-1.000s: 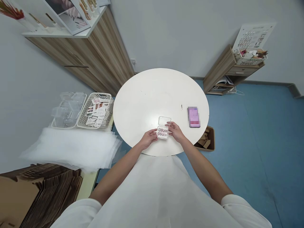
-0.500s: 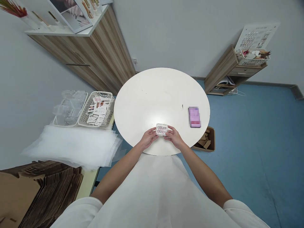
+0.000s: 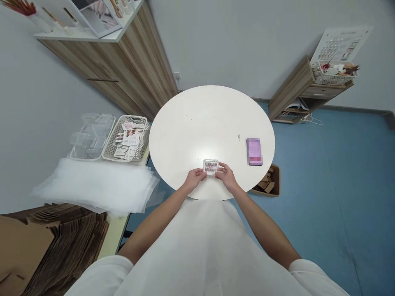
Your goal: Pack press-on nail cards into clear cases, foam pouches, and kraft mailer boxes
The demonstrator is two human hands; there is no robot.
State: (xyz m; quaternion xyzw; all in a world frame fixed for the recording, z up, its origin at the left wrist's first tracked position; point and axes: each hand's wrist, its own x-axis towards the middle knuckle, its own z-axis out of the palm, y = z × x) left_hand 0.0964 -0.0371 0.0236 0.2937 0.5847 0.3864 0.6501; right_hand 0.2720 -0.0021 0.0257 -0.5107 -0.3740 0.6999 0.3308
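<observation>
A small clear plastic case (image 3: 211,166) with rows of pink false nails inside sits closed at the near edge of the round white table (image 3: 210,119). My left hand (image 3: 195,179) grips its left side with pinched fingers. My right hand (image 3: 226,176) holds its right side the same way. A purple box (image 3: 254,151) lies flat on the table to the right, apart from both hands.
To the left stand a white mesh basket of packets (image 3: 129,139) and a tray of clear plastic cases (image 3: 91,135), with sheets of white film (image 3: 95,185) and flattened cardboard (image 3: 52,242) nearer me. A cardboard bin (image 3: 268,183) sits on the blue floor. Wooden cabinets (image 3: 138,70) line the wall.
The case's clear lid stood open a second ago; it has been folded down and the case is closed between my hands.
</observation>
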